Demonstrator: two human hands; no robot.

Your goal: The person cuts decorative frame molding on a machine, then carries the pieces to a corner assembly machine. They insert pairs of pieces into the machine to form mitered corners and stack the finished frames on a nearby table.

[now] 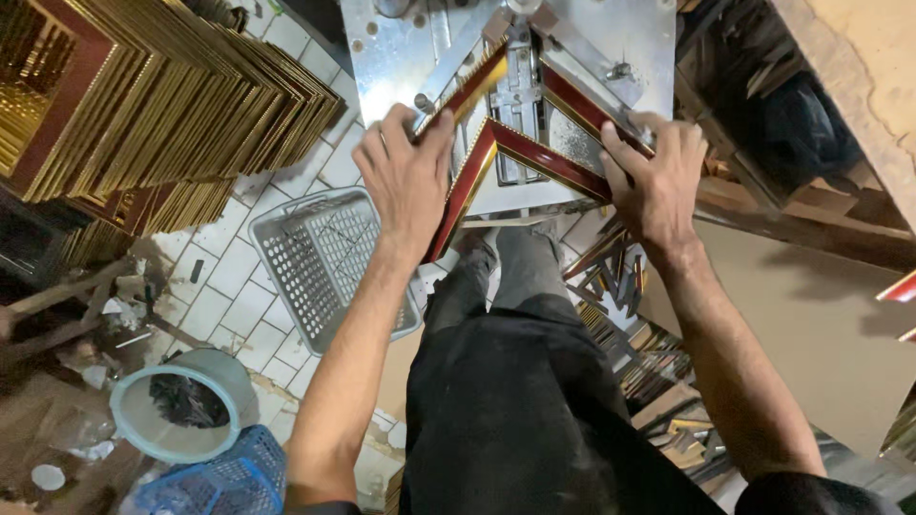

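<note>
A small picture frame of red and gold moulding (530, 156) lies corner-on across a metal joining machine (402, 50). My left hand (408, 177) presses down on the frame's left side, fingers curled over the moulding (460, 198). On the frame's right side rests my right hand (655, 181), its fingers over the moulding and against the machine's fence (584, 59). The near corner of the frame points toward me between both hands.
A tall stack of finished gold and red frames (162, 95) stands at the left. On the tiled floor below are a grey plastic basket (316, 259), a pale bucket (179, 404) and a blue basket (224, 480). Moulding offcuts (625, 324) lie at the right, beside a wooden bench (849, 67).
</note>
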